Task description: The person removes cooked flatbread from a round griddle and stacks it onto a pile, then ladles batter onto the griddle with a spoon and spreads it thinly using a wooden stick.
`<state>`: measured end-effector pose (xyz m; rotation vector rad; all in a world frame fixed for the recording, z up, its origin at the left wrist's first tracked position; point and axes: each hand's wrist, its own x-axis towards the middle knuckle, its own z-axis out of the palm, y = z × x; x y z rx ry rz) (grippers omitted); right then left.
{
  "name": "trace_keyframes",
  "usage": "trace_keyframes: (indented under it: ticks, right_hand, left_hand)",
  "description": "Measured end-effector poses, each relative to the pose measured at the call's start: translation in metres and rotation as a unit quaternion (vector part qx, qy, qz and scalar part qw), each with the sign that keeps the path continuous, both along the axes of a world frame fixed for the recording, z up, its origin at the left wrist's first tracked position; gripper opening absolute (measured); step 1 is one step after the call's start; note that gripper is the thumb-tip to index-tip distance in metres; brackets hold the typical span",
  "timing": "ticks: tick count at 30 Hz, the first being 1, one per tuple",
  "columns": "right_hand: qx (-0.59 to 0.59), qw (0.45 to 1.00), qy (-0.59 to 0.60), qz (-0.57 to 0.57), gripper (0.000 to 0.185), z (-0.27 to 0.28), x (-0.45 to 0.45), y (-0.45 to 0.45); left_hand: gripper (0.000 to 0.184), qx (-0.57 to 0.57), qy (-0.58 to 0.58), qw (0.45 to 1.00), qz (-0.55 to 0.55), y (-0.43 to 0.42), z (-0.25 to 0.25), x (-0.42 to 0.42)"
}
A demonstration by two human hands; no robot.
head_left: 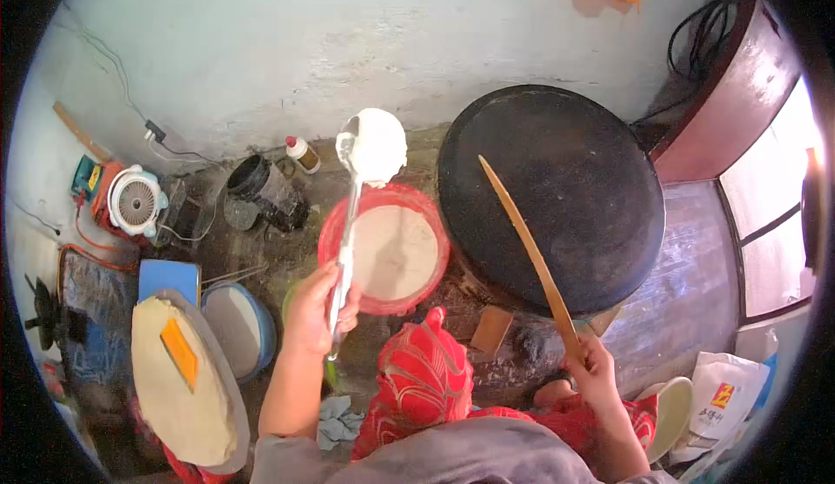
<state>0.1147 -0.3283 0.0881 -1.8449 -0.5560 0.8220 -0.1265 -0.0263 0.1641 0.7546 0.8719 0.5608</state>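
Note:
My left hand (322,310) is closed round the long handle of a ladle (348,223). White batter (381,146) fills and coats the ladle's bowl, which is raised above a red basin (329,249) of pale batter (396,253). In my right hand (593,364) is the end of a long, thin, slightly curved wooden spreader (526,240). Its far part reaches over a large round black griddle (557,162), whose surface is dark and bare; whether the wood touches it I cannot tell.
At left, a stack of thin pale pancakes (165,388) carries a yellow scraper (179,353). Behind it stand a blue-rimmed bucket (239,327), a small blower (136,201) and a black cylindrical container (261,188). A small bottle (303,153) is near the wall; a white sack (718,401) lies at right.

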Motion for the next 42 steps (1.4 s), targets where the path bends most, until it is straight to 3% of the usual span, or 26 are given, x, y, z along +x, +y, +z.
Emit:
trace_keyframes:
  ticks: [2,3,5,8,13,15,20,26,29,33,37,38,39,41,42]
  right_hand:
    - [-0.017,0.991,-0.136,0.005,0.029,-0.004,0.006,0.005]
    - [-0.017,0.99,-0.138,0.002,0.029,-0.008,0.011,0.007]
    - [-0.022,0.955,-0.295,0.021,0.037,-0.016,0.023,0.012]
    - [-0.064,0.928,-0.368,0.016,0.044,-0.007,0.032,0.029]
    - [-0.042,0.936,-0.349,0.01,0.047,0.003,0.045,0.064]
    - [-0.028,0.937,-0.344,0.054,0.047,0.001,0.05,0.08]
    - [-0.056,0.925,-0.364,0.093,0.043,-0.02,0.061,0.116]
    - [-0.066,0.946,-0.309,0.072,0.043,-0.037,0.072,0.116]
    - [-0.004,0.95,-0.308,0.06,0.037,-0.039,0.079,0.116]
    - [-0.012,0.94,-0.335,0.063,0.04,-0.013,0.089,0.098]
    - [-0.091,0.88,-0.454,0.101,0.046,-0.016,0.096,0.08]
    - [-0.101,0.842,-0.507,0.155,0.048,-0.023,0.097,0.077]
    - [-0.11,0.797,-0.556,0.209,0.051,-0.029,0.097,0.077]
    - [-0.127,0.775,-0.57,0.241,0.052,-0.042,0.1,0.086]
    - [-0.118,0.76,-0.593,0.239,0.051,-0.048,0.103,0.095]
  left_hand:
    - [0.022,-0.002,-0.046,0.999,-0.015,0.005,-0.007,0.026]
    - [0.019,-0.005,-0.089,0.996,-0.026,0.007,-0.011,0.04]
    - [0.02,-0.001,-0.084,0.996,-0.026,0.009,-0.013,0.074]
    - [0.02,-0.012,-0.084,0.996,-0.036,0.011,-0.034,0.117]
    - [0.024,0.043,-0.037,0.998,-0.012,0.009,-0.069,0.168]
    - [0.018,0.036,-0.034,0.999,-0.02,0.007,-0.079,0.177]
    - [0.026,0.046,0.024,0.999,-0.012,0.004,-0.112,0.184]
    - [0.038,0.123,0.048,0.991,0.021,-0.003,-0.104,0.174]
    - [0.036,0.106,0.077,0.991,-0.011,0.002,-0.109,0.183]
    - [0.024,0.136,0.105,0.983,-0.061,0.032,-0.12,0.204]
    - [0.016,0.01,-0.005,0.999,-0.037,0.068,-0.092,0.215]
    - [0.017,-0.055,-0.07,0.994,-0.066,0.084,-0.094,0.214]
    - [0.023,-0.124,-0.202,0.964,-0.118,0.089,-0.083,0.212]
    - [0.03,-0.273,-0.374,0.87,-0.167,0.093,-0.063,0.213]
    - [0.03,-0.273,-0.374,0.87,-0.167,0.09,-0.05,0.214]
